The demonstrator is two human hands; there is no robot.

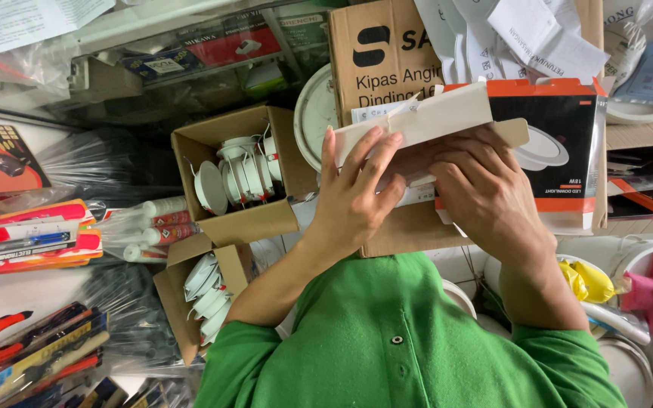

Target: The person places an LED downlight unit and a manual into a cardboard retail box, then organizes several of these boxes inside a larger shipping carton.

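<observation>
Hardware shop: packaged tools (24, 234), open boxes of downlights (239, 177)

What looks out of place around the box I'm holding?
The orange-and-black box, held by left hand and right hand, has its white end flap open. Left of it, an open carton holds white round fittings loosely jumbled.
</observation>
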